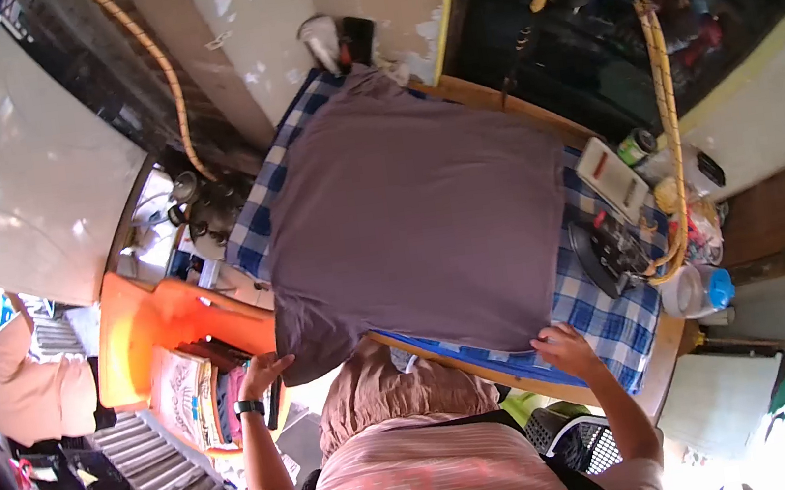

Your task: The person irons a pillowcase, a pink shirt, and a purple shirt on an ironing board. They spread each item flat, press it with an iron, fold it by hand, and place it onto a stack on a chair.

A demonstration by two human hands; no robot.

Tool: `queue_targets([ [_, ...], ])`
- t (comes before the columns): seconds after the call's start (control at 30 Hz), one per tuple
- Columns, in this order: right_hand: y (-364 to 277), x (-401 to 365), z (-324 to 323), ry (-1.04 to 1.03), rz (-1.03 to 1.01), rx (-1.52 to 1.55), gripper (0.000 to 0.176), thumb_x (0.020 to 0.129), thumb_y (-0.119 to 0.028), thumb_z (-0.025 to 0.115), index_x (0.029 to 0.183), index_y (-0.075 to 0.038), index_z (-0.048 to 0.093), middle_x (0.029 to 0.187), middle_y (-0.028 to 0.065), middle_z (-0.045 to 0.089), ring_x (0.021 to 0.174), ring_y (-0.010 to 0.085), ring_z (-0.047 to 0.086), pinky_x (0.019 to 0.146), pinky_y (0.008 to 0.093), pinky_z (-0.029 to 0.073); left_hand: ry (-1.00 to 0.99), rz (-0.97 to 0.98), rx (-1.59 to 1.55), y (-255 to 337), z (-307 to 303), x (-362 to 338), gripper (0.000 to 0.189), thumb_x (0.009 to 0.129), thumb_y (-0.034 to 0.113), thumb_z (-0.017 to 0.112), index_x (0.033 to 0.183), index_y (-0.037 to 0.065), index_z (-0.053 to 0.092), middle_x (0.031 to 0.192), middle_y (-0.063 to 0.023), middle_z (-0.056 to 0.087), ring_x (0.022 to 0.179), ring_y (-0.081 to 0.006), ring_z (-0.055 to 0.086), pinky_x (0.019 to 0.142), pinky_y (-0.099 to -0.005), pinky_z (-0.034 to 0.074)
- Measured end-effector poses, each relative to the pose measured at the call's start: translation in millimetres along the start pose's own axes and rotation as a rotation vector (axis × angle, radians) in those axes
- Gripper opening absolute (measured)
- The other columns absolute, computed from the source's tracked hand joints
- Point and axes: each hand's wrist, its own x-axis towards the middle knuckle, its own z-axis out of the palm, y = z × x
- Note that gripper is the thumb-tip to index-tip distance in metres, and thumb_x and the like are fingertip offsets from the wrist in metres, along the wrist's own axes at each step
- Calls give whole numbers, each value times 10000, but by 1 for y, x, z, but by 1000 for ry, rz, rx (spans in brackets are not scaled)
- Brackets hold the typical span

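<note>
A dark purple-grey shirt point(418, 212) lies spread out over a blue and white checked cloth point(254, 209) on a table. My left hand point(263, 373), with a dark watch on the wrist, pinches the shirt's sleeve edge at the near left corner. At the near right, my right hand point(563, 346) has its fingers closed on the shirt's bottom corner. To the right of the shirt, an iron point(602, 257) rests on the checked cloth, with a cord leading up from it. A white flat box point(612, 178) lies just beyond the iron.
An orange chair point(130, 324) holding folded clothes stands at the left. A person in a light pink top point(34, 381) is at the far left. A blue-lidded container point(701, 292) and a green can point(637, 146) stand at the table's right. A basket point(602, 440) sits below the table.
</note>
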Motion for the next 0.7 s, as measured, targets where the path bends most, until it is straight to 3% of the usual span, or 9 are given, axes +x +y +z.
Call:
queue_targets([
  [0.13, -29, 20, -14, 239, 95, -185, 243, 696, -129, 694, 937, -99, 676, 1003, 38, 585, 986, 271, 537, 864, 421, 441, 3, 245, -611, 44, -51, 0, 363, 845, 174, 628, 1159, -5, 618, 808, -31, 668, 792, -106, 579, 711, -279, 463],
  [0.27, 13, 51, -42, 475, 172, -16, 224, 714, -103, 630, 934, -76, 659, 1065, 62, 589, 1004, 242, 551, 862, 402, 439, -35, 637, -210, 151, -99, 56, 357, 835, 198, 537, 1071, -31, 676, 925, -71, 714, 859, -128, 630, 798, -266, 472],
  [0.33, 65, 62, -57, 676, 688, 654, 247, 819, -244, 620, 974, -55, 649, 1034, 95, 620, 1037, 211, 535, 880, 359, 418, 93, 522, -240, 245, -100, 62, 382, 895, 339, 571, 931, -14, 711, 870, -71, 712, 865, -116, 622, 794, -251, 478],
  [0.43, 26, 115, -91, 1046, 582, 586, 406, 903, -399, 556, 1019, -16, 625, 913, 108, 638, 956, 175, 545, 833, 324, 426, 97, 644, -523, 276, -98, 145, 673, 908, 607, 454, 1022, -17, 677, 1001, -113, 694, 900, -115, 626, 780, -237, 478],
  [0.5, 94, 125, -51, 1145, 505, 107, 465, 925, -417, 557, 1084, 20, 572, 819, 88, 639, 842, 166, 586, 753, 334, 458, -39, 198, -108, 263, -104, 224, 942, 848, 780, 269, 1181, -42, 588, 1185, -146, 628, 1074, -201, 598, 888, -292, 455],
  [0.53, 88, 123, -54, 1163, 496, 88, 465, 925, -417, 557, 1084, 20, 572, 819, 88, 639, 842, 166, 586, 753, 334, 458, 24, 355, 71, 251, -94, 234, 913, 834, 811, 192, 1031, 29, 620, 782, -12, 587, 685, -138, 518, 649, -304, 407],
  [0.57, 76, 123, -53, 984, 563, 128, 407, 924, -383, 565, 1033, 10, 555, 776, 113, 629, 737, 222, 585, 659, 376, 438, 236, 536, 143, 221, -75, 277, 970, 818, 824, 208, 1147, 1, 602, 981, -101, 661, 880, -225, 612, 794, -340, 458],
  [0.6, 69, 122, -54, 803, 633, 171, 355, 923, -348, 574, 981, 0, 537, 734, 138, 619, 632, 278, 584, 565, 418, 417, 123, 495, 402, 237, -80, 235, 887, 844, 766, 338, 1185, -12, 596, 1116, -168, 649, 1050, -299, 600, 895, -359, 450],
  [0.7, 100, 122, -17, 780, 736, -61, 361, 928, -286, 569, 1171, -39, 469, 903, 239, 650, 826, 397, 635, 680, 463, 484, 204, 634, 441, 220, -68, 238, 569, 870, 552, 549, 921, -9, 626, 891, -238, 645, 876, -395, 616, 718, -434, 467],
])
